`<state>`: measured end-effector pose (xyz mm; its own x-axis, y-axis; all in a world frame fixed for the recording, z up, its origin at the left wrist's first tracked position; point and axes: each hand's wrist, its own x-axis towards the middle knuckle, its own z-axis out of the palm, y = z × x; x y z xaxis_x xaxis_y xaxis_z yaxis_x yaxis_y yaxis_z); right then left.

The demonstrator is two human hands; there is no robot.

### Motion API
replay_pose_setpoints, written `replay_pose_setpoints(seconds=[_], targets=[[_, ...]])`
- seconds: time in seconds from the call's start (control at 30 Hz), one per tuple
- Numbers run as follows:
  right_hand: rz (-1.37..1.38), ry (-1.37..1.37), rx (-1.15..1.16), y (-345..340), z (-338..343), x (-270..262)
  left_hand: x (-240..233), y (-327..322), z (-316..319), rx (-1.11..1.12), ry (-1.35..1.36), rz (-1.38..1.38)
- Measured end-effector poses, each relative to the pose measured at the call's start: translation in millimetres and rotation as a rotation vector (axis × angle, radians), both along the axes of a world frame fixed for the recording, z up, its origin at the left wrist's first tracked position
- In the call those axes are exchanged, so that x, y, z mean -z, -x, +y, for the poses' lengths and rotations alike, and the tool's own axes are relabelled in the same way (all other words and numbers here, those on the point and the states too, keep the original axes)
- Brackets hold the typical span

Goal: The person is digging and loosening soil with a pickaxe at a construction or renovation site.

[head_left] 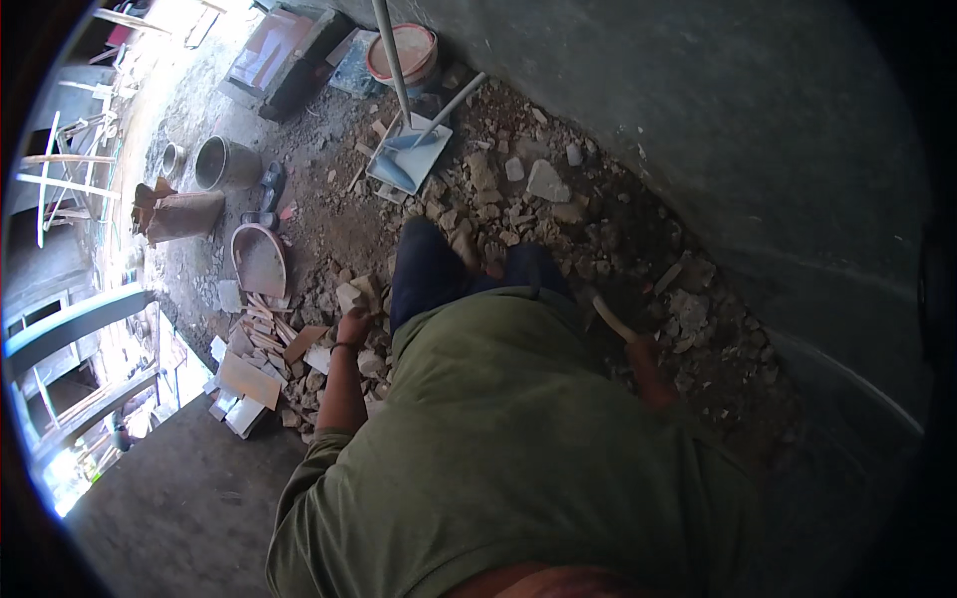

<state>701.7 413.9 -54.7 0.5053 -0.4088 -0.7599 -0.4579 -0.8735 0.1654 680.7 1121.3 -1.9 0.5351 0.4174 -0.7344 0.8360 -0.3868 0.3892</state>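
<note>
My left hand [354, 327] grips a pale, angular chunk of rubble [349, 297] beside my left knee. In my right hand [644, 350] is the light wooden handle [614, 321] of a hand tool, probably a hammer; its dark head is hard to make out against the ground. Broken stone and masonry rubble [548, 182] covers the soil in front of my knees and along both sides of me. A bare foot [465, 245] shows between my knees.
A dark plastered wall [748, 149] bounds the right. Ahead are a pale pan [426, 168] with long handles and a red-rimmed bucket [404, 56]. Leftward lie a basin [259, 261], sandals [274, 187], a dark bucket [228, 163], a torn carton [183, 214] and tile pieces [250, 377].
</note>
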Motion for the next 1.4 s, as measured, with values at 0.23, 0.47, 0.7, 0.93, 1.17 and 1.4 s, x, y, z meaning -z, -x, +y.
replay_pose_setpoints(seconds=[0.23, 0.47, 0.7, 0.93, 1.17, 1.4], targets=[[-0.146, 0.018, 0.068, 5.4, 78.7, -30.1, 9.0, -51.3, 0.1, 0.127, 0.086, -0.078], [-0.329, -0.219, 0.088, 1.8, 94.3, -115.0, 70.6, -56.2, 18.7, 0.271, -0.034, -0.022], [-0.108, -0.209, 0.082, -31.8, 68.5, -82.0, 60.4, -15.6, -11.9, -0.217, 0.193, -0.093], [0.015, -0.096, -0.067, -80.5, 69.5, -47.4, 76.7, 209.9, 23.0, -0.194, 0.018, 0.605], [-0.178, -0.209, 0.048, -86.4, -2.8, 34.5, 25.3, 133.0, -74.2, -0.02, -0.038, 0.289], [0.221, -0.116, -0.404, -195.9, 32.5, -24.8, -31.4, 44.5, -114.5, -0.272, 0.02, -0.169]])
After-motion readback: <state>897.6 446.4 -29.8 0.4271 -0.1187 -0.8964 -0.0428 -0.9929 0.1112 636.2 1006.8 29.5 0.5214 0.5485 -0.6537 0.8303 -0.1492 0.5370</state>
